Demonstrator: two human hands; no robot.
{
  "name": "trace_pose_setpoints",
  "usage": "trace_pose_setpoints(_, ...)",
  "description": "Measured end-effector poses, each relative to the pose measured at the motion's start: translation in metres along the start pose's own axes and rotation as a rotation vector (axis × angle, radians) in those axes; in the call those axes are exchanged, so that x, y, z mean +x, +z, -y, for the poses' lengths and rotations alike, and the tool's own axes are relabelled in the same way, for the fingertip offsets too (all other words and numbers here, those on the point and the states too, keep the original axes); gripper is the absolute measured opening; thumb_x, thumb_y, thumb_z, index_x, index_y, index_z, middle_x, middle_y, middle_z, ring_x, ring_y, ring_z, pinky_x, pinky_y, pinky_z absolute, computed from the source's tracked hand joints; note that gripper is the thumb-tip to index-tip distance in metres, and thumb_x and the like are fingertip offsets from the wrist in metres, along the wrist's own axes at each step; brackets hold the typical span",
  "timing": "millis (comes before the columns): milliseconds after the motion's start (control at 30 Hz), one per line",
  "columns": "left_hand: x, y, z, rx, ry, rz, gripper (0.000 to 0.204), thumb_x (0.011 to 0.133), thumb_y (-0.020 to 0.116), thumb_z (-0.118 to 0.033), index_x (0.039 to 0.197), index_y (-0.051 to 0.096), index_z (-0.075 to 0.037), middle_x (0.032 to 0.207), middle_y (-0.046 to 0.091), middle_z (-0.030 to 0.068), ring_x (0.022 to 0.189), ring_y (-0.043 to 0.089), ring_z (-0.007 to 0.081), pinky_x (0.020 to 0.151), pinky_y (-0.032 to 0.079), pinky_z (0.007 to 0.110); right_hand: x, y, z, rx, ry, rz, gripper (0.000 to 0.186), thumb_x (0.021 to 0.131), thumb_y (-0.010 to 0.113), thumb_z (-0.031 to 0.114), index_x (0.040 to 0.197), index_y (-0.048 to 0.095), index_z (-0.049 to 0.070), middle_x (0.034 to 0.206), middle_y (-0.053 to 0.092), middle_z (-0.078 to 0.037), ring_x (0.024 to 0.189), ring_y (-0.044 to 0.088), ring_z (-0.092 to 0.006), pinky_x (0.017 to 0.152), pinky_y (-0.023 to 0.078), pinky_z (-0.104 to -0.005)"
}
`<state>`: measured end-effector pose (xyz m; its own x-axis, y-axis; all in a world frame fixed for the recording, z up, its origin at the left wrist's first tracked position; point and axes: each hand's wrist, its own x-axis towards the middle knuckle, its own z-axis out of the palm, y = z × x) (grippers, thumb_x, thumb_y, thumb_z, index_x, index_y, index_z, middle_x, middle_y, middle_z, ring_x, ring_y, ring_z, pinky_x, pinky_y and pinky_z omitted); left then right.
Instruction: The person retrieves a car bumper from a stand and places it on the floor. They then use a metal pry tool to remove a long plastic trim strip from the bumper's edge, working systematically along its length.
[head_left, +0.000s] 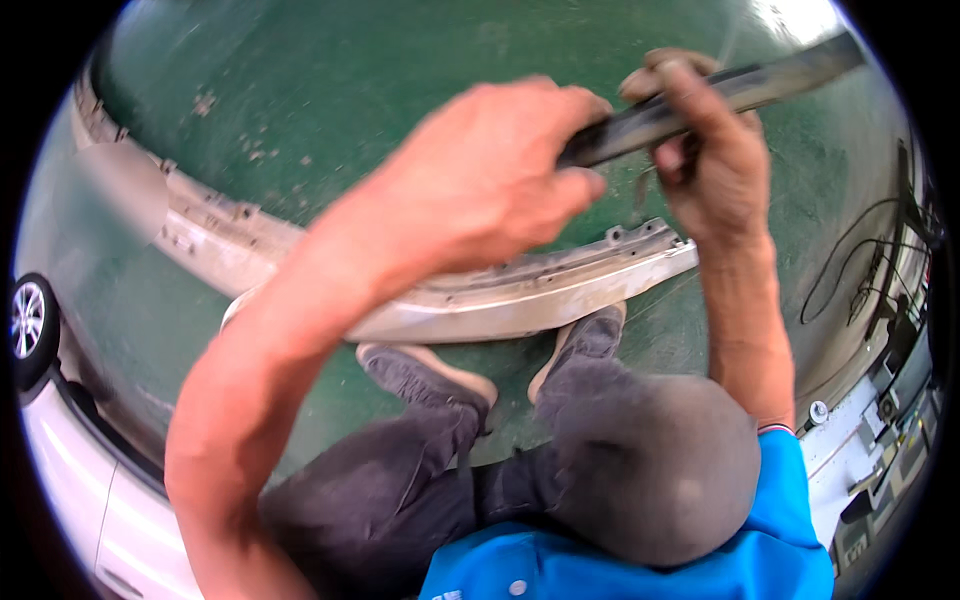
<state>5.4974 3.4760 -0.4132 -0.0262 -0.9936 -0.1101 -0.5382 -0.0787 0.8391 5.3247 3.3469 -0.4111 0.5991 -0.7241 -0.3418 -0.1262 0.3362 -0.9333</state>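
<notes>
A long, narrow dark strip [790, 82] with a grey face slants up to the right in front of me. My left hand [500, 165] closes on its lower left end, with thumb and fingers on either side. Further along the strip is my right hand [715, 140], its fingers and thumb wrapped round it. Some motion blur softens both hands and the strip. Below them a long, curved, dirty white car bumper [520, 305] lies on the floor just past my shoes; my left forearm hides part of it.
Green floor [400, 60] carries scattered crumbs of debris [262, 152] at the far left. A white car [110, 500] with a wheel [32, 318] stands at the left. Black cables [850, 260] and a cluttered white surface [845, 440] are along the right edge.
</notes>
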Motion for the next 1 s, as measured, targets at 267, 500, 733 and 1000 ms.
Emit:
trace_pose_setpoints(267,-0.249,-0.180,0.039,-0.759,-1.186,-0.858,0.078,0.094,0.063,-0.048,0.148,0.037,0.002,0.145,0.048,0.0243,0.129,0.051,0.0385,0.108,0.040,0.055,-0.061,0.081,0.187,0.536,0.075,0.385,0.039,0.101,0.060,0.034,0.115,0.053,-0.002,0.110,0.060,-0.016,0.059,0.064,-0.0083,0.053,0.054,-0.0182)
trace_pose_setpoints(500,-0.313,-0.102,-0.067,-1.873,-1.423,-1.193,0.111,0.094,0.055,-0.061,0.153,-0.009,0.008,0.159,0.018,0.0327,0.141,0.036,0.0468,0.114,0.034,0.058,-0.205,0.149,0.305,0.790,0.333,0.301,0.048,0.092,0.070,0.044,0.114,0.057,0.003,0.092,0.055,-0.014,0.052,0.052,-0.0062,0.046,0.047,-0.0188)
trace_pose_setpoints(733,-0.290,-0.101,-0.146,-2.059,-1.600,-0.978,0.102,0.090,0.062,-0.059,0.155,0.013,0.004,0.153,0.034,0.0322,0.139,0.041,0.0445,0.111,0.033,0.064,-0.278,0.164,0.426,0.987,0.485,0.093,0.038,0.093,0.071,0.037,0.093,0.045,0.009,0.096,0.046,-0.005,0.063,0.056,-0.0114,0.046,0.046,-0.0243)
trace_pose_setpoints(1000,-0.361,-0.287,-0.284,-2.280,0.013,-1.623,0.016,0.094,0.061,-0.012,0.102,0.062,0.002,0.093,0.065,0.0121,0.083,0.064,0.0236,0.082,0.055,0.038,-0.307,0.206,0.560,0.883,0.153,0.229,0.031,0.098,0.065,0.032,0.094,0.047,0.008,0.083,0.054,-0.008,0.055,0.058,-0.0118,0.047,0.050,-0.0227)
